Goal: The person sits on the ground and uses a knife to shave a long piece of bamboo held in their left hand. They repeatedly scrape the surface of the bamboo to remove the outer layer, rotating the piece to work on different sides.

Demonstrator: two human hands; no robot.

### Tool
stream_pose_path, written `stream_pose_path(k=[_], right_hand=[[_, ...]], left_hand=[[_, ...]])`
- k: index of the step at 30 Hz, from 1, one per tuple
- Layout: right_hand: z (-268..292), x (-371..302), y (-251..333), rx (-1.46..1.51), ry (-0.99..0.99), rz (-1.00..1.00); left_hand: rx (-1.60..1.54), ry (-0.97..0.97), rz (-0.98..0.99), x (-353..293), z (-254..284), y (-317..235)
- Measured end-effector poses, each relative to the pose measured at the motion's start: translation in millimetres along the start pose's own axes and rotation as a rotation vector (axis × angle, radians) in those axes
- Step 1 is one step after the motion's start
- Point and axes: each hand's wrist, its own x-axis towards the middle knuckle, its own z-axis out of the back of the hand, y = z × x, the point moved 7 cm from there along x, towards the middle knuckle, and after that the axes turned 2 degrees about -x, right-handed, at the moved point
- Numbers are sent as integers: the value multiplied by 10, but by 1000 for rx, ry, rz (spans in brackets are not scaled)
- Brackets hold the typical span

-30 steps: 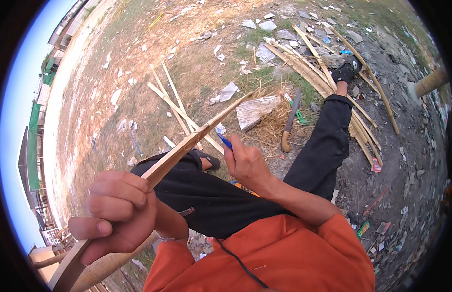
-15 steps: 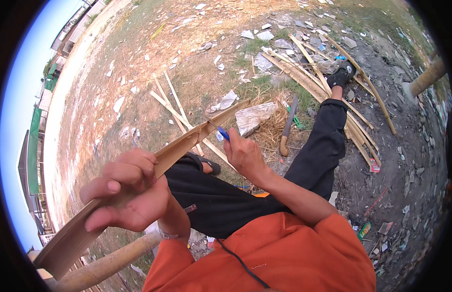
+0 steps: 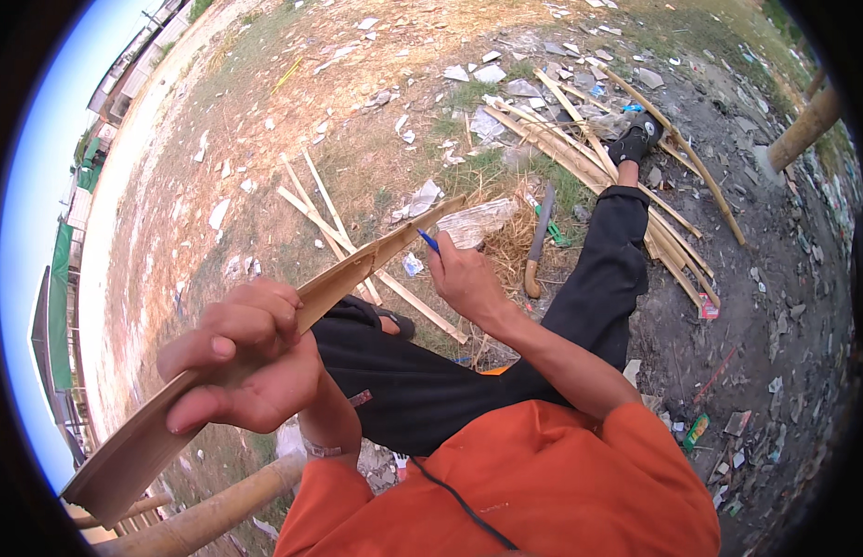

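Note:
A long split bamboo slat (image 3: 357, 267) runs from the lower left up to the middle, its hollow side facing up. Near its lower end my left hand (image 3: 250, 357) is wrapped round it, thumb below and fingers over the top edge. My right hand (image 3: 468, 286) is closed on a slim blue-handled tool (image 3: 428, 241) beside the slat's far part. The tool's tip lies at the slat's edge, and its kind is too small to make out. Pale rough marks show on the slat's inner face near there.
A machete (image 3: 543, 227) with a wooden handle lies on the ground by my right leg. Several bamboo strips (image 3: 580, 153) are piled near my right foot (image 3: 635, 137). Crossed strips (image 3: 334, 232) lie ahead. A bamboo pole (image 3: 208, 515) is at lower left, a post (image 3: 803, 130) at right.
My right hand and the blue-handled tool have shifted slightly up and right, along the slat toward its far end. The left hand keeps its hold on the slat. The view has tilted a little.

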Motion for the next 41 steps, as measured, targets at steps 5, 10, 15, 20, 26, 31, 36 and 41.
stream_pose_path(k=[5,10,15,20,26,31,36,41], right_hand=[[256,-223,584,196,-43,200],[80,-91,299,9,9,51],[147,-139,235,101,11,44],[244,-292,546,264,-35,124],[101,-265,310,73,-72,99],[62,-139,-52,6,9,-34],[119,-213,254,135,-18,71],[-11,-79,-132,-47,-26,-11]], left_hand=[[-7,22,7,-4,45,-19],[22,-7,10,18,44,-13],[63,13,8,-3,-3,-39],[51,14,9,-8,-77,-30],[15,-12,12,-8,-49,-21],[-6,9,-12,9,-70,0],[-10,72,-1,2,-146,-29],[-10,102,13,1,-133,-8]])
